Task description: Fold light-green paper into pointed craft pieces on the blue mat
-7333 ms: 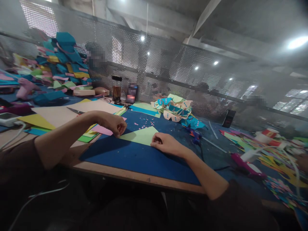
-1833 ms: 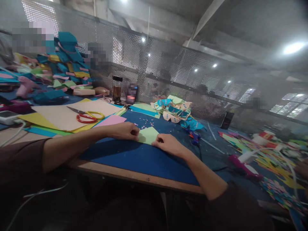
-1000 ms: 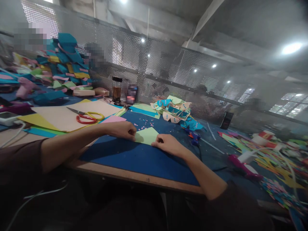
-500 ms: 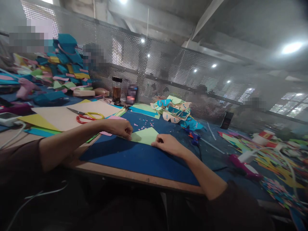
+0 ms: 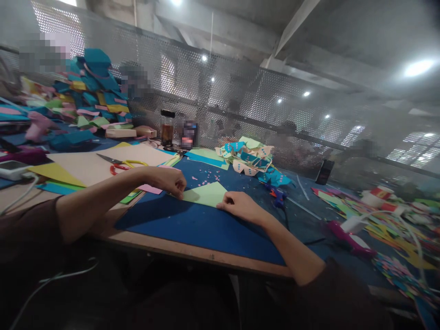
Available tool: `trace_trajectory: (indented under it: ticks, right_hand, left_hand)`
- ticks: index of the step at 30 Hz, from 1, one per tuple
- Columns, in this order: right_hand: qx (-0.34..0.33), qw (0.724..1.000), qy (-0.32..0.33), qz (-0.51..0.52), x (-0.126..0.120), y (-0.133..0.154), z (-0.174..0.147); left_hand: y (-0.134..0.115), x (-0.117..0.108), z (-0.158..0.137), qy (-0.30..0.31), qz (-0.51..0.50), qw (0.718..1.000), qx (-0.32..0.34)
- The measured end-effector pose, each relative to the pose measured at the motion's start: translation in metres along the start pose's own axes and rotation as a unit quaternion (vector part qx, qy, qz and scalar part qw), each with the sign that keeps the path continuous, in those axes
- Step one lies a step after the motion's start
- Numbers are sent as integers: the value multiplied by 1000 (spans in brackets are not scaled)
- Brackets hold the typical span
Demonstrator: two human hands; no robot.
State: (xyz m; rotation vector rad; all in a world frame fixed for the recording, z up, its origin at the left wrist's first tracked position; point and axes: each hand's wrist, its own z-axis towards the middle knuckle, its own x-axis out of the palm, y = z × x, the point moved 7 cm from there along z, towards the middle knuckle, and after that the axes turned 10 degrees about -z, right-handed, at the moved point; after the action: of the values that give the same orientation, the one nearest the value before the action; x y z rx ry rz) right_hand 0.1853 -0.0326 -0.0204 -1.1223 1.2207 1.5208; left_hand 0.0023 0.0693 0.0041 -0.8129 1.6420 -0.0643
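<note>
A light green sheet of paper (image 5: 205, 194), its outline like a triangle with a peak at the far side, lies on the dark blue mat (image 5: 192, 229) in front of me. My left hand (image 5: 172, 182) is closed at the paper's left corner, fingers curled down onto it. At the right corner my right hand (image 5: 239, 206) pinches the edge between thumb and fingers. Left of my left hand, scissors (image 5: 129, 163) with red and yellow handles rest on a large pale sheet (image 5: 89, 165). Tiny pink paper bits (image 5: 206, 175) lie scattered just beyond the green paper.
Folded paper pieces (image 5: 249, 158) are heaped behind the mat. A blue glue gun (image 5: 276, 195) lies right of my right hand, near a purple-and-white device (image 5: 350, 237). A jar (image 5: 167, 128) stands at the back. Blue paper shapes (image 5: 96, 87) pile up far left.
My left hand has slid slightly left along the green paper, so more of its left end shows. My right hand stays in place.
</note>
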Motion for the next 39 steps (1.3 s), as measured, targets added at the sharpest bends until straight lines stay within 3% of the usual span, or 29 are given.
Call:
trace_trajectory:
  ticks: [39]
  right_hand:
    - [-7,1000,-2,10,-2,2,0]
  left_hand:
    - [29,-7,-3,44,-44,998,-14]
